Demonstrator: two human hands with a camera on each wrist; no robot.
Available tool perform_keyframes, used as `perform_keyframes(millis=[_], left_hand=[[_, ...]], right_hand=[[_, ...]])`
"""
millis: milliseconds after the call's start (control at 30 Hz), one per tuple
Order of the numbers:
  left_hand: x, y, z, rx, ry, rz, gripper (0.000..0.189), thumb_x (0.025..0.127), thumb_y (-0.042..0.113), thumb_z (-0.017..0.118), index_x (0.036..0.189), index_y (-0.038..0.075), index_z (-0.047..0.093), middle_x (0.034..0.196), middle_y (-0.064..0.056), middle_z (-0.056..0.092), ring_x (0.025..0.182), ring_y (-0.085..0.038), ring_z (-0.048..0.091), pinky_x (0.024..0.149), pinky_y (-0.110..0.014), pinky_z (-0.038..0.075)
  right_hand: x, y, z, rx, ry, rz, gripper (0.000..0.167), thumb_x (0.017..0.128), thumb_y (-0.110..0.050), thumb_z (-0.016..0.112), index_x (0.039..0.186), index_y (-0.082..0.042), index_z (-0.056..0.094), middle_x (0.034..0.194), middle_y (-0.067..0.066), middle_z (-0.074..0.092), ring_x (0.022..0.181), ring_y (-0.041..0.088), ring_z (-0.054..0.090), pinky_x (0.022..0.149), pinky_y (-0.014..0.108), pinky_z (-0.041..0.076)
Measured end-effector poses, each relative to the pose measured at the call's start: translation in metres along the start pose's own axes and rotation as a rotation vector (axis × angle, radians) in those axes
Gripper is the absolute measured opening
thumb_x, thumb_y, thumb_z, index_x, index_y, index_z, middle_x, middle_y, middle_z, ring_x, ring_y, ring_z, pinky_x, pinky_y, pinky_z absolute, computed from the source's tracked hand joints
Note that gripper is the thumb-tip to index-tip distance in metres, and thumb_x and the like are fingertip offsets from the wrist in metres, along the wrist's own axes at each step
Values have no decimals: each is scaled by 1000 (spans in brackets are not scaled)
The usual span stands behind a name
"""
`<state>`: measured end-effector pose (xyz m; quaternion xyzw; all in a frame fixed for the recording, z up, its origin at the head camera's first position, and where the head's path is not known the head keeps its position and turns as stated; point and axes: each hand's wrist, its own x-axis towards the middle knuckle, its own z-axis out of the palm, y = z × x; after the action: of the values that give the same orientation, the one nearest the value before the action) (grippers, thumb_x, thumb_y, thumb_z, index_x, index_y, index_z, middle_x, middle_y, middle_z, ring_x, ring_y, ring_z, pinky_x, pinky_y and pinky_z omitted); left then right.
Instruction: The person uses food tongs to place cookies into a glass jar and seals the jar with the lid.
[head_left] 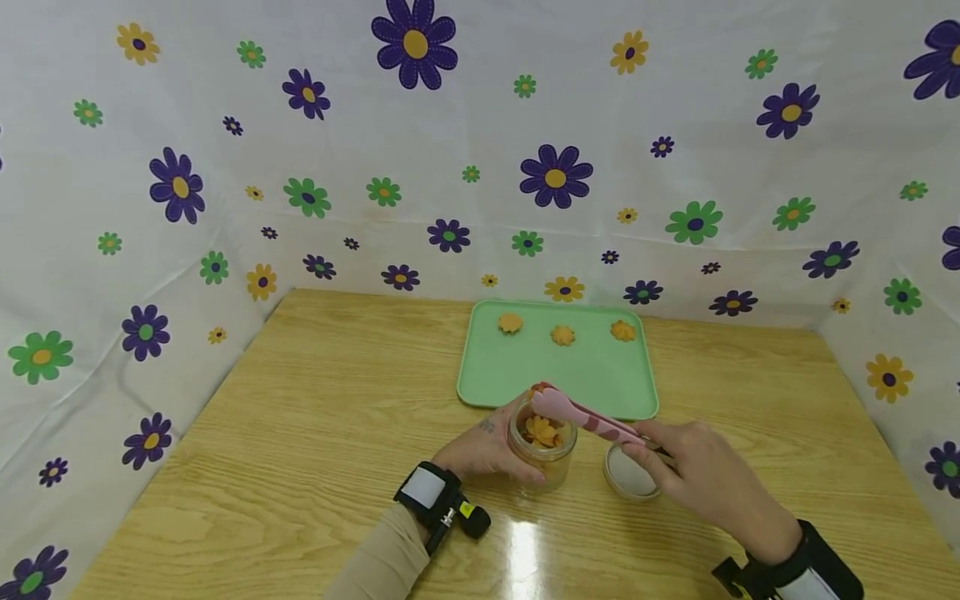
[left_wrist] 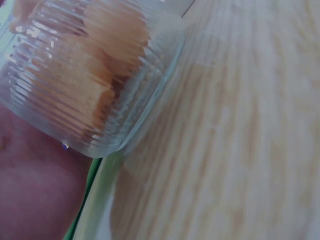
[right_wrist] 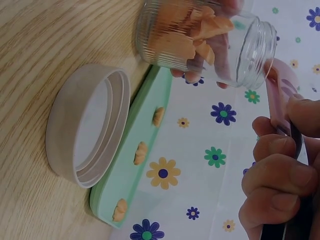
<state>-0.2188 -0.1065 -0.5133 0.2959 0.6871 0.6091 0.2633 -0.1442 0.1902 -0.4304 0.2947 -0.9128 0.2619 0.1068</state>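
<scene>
My left hand (head_left: 486, 448) grips a ribbed clear glass jar (right_wrist: 240, 50) around its side, its open mouth facing up in the head view. Several flower-shaped orange-brown cookies (head_left: 542, 431) sit inside; through the glass they also show in the left wrist view (left_wrist: 75, 75). The right hand (head_left: 697, 471) holds a pair of pink tongs (head_left: 592, 421) by the handle, thumb on one side and curled fingers on the other. Their tips are right at the jar's rim, with a bit of orange-brown showing between them.
Behind the jar lies a mint-green tray (head_left: 517, 379) with three cookies in a row along its far side. A beige jar lid (right_wrist: 65, 125) rests inside-up on the wooden table (head_left: 300, 433), right of the jar. A flower-printed cloth (head_left: 337, 150) hangs behind the table.
</scene>
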Motion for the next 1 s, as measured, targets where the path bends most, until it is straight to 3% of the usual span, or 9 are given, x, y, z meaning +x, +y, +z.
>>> perform_keyframes(millis=[233,467,700,1000], left_hand=[[1,0,-1,-24,-16,29,111,74,5,90,162,16,24,155,0,45,143,-16,43,120,-32,33],[1,0,0,-34,-18,24,110,74,3,90,162,16,24,154,2,46,142,-15,43,120,-32,33],[1,0,-1,-28,-12,30,102,73,2,91,154,29,36,149,1,50,140,-14,46,119,-34,34],[1,1,0,-50,-25,27,106,74,0,89,159,22,29,147,-3,50,136,-16,49,116,-33,38]], right_hand=[[-2,-2,1,0,-20,-10,4,99,-21,68,100,-20,72,61,-24,31,51,-10,25,46,14,24],[-3,-4,0,-1,-38,1,6,100,-22,67,101,-19,71,61,-23,32,51,-10,26,46,15,24],[0,-4,-1,18,-59,20,11,99,-20,68,109,-18,73,62,-23,35,51,-9,29,46,16,27],[1,-4,-3,24,-61,-1,8,98,-18,69,105,-15,73,61,-23,36,50,-10,27,45,15,26]])
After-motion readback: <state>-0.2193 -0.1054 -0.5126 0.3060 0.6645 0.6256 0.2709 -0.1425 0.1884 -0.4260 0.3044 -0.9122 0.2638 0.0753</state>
